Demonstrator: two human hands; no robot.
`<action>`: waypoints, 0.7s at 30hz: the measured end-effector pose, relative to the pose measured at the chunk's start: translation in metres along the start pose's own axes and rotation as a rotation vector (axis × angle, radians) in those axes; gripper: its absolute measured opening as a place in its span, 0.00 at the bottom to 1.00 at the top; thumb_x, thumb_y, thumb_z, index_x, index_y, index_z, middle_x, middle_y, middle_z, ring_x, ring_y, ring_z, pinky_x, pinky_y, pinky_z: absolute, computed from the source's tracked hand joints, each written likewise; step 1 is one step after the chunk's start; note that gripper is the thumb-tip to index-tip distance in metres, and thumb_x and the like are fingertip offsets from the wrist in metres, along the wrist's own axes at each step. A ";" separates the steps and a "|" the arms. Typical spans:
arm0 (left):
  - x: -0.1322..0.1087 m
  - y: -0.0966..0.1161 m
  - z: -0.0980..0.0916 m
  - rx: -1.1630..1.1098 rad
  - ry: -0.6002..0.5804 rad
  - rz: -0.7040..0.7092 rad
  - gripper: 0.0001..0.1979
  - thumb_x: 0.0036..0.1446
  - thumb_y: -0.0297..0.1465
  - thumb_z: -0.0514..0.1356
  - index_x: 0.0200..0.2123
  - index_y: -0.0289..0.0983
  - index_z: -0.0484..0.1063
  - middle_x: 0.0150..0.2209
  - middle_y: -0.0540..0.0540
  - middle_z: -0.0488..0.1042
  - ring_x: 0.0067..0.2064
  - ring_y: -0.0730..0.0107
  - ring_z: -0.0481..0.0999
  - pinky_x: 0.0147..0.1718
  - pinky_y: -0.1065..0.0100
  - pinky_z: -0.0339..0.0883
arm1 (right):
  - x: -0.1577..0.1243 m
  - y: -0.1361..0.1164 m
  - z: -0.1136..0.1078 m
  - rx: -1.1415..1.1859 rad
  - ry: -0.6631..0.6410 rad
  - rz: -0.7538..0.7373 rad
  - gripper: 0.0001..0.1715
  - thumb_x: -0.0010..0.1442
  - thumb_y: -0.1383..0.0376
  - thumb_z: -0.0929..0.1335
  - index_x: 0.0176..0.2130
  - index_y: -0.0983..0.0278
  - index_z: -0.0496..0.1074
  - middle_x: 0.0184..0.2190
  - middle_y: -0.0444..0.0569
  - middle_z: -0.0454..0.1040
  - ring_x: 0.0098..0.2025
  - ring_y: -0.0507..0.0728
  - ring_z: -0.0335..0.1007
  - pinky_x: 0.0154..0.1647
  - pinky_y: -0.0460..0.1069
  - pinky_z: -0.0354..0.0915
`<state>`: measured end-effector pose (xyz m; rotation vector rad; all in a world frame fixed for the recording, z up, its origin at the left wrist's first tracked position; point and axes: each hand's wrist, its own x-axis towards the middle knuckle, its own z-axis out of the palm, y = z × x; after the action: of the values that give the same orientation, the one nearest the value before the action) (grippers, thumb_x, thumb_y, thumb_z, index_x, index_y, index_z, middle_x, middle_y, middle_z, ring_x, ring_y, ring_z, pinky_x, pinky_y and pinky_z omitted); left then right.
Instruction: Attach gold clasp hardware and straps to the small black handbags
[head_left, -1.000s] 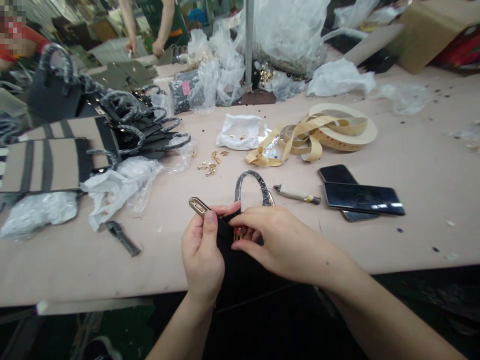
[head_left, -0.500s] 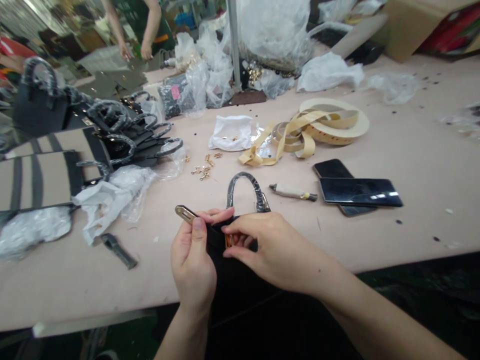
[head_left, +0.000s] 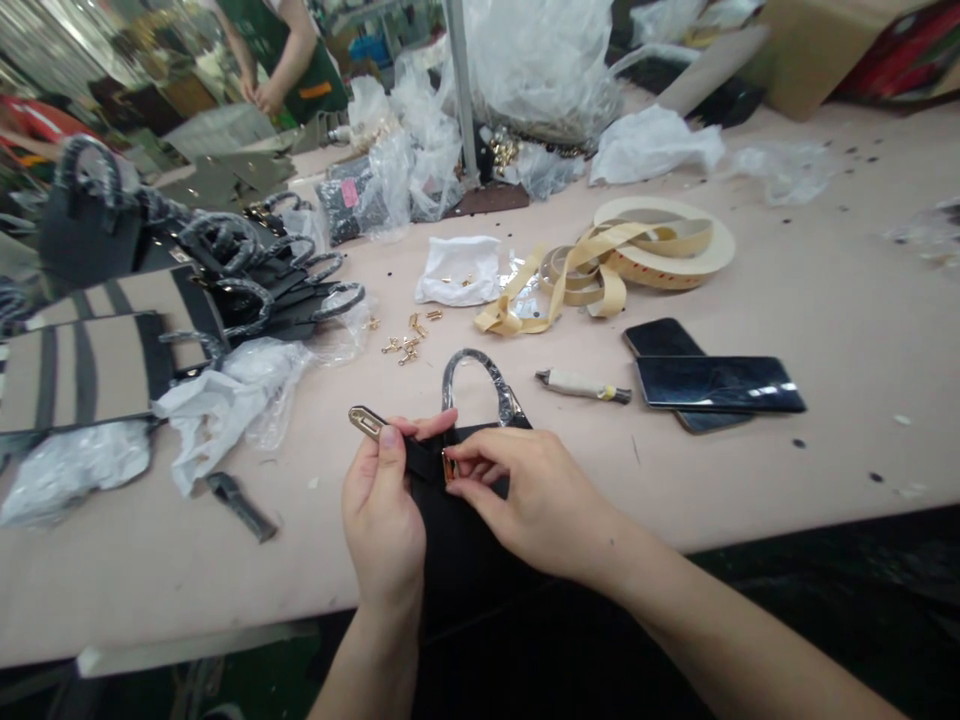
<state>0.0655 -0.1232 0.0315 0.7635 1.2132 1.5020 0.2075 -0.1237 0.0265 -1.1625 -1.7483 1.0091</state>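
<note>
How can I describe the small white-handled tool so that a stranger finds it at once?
On the pink table, find the two dark phones to the right. Just left of them, beside the wrapped handle of the black bag, lies a short tool: its white body, yellow band and dark tip set it apart.

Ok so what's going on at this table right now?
A person is working on a black bag at the near edge of the table. The left hand pinches a metal-tipped strap, and the right hand pinches a gold clasp on the bag's front, just below its wrapped handle. Small gold fittings, a roll of tape and two phones lie further out. Another person stands at the far end.
</note>
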 end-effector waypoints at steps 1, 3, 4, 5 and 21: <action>-0.001 0.000 0.000 -0.009 0.007 -0.020 0.14 0.67 0.43 0.64 0.39 0.37 0.73 0.41 0.40 0.87 0.43 0.59 0.86 0.48 0.60 0.78 | -0.001 0.000 0.001 -0.021 0.002 -0.026 0.09 0.62 0.72 0.75 0.44 0.65 0.80 0.37 0.49 0.84 0.37 0.55 0.81 0.42 0.49 0.77; -0.003 0.000 0.000 -0.011 0.017 -0.043 0.14 0.67 0.43 0.64 0.39 0.37 0.73 0.42 0.40 0.87 0.40 0.62 0.86 0.46 0.61 0.78 | -0.002 -0.001 0.003 -0.052 -0.002 -0.077 0.09 0.63 0.73 0.74 0.44 0.65 0.80 0.37 0.49 0.83 0.37 0.55 0.80 0.42 0.50 0.76; -0.003 0.001 -0.001 -0.011 0.019 -0.045 0.14 0.67 0.43 0.64 0.39 0.37 0.72 0.43 0.40 0.87 0.38 0.62 0.86 0.46 0.61 0.78 | -0.003 -0.001 0.004 -0.053 -0.006 -0.095 0.10 0.63 0.73 0.74 0.45 0.64 0.81 0.37 0.50 0.83 0.37 0.55 0.79 0.43 0.50 0.76; -0.004 0.001 0.000 -0.014 0.018 -0.043 0.14 0.66 0.43 0.64 0.39 0.37 0.72 0.43 0.40 0.87 0.38 0.62 0.86 0.46 0.60 0.78 | -0.004 -0.001 0.005 -0.043 -0.010 -0.104 0.11 0.64 0.72 0.74 0.46 0.64 0.81 0.39 0.50 0.82 0.37 0.55 0.79 0.43 0.50 0.76; -0.012 0.016 -0.010 -0.175 -0.002 0.105 0.10 0.69 0.40 0.62 0.38 0.40 0.73 0.40 0.45 0.86 0.45 0.63 0.84 0.52 0.60 0.75 | -0.032 -0.016 0.030 0.207 0.282 -0.057 0.14 0.66 0.74 0.71 0.49 0.62 0.79 0.41 0.48 0.84 0.41 0.55 0.82 0.47 0.49 0.77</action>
<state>0.0546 -0.1375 0.0447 0.7197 1.0380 1.6689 0.1838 -0.1635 0.0239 -1.0600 -1.4126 0.9186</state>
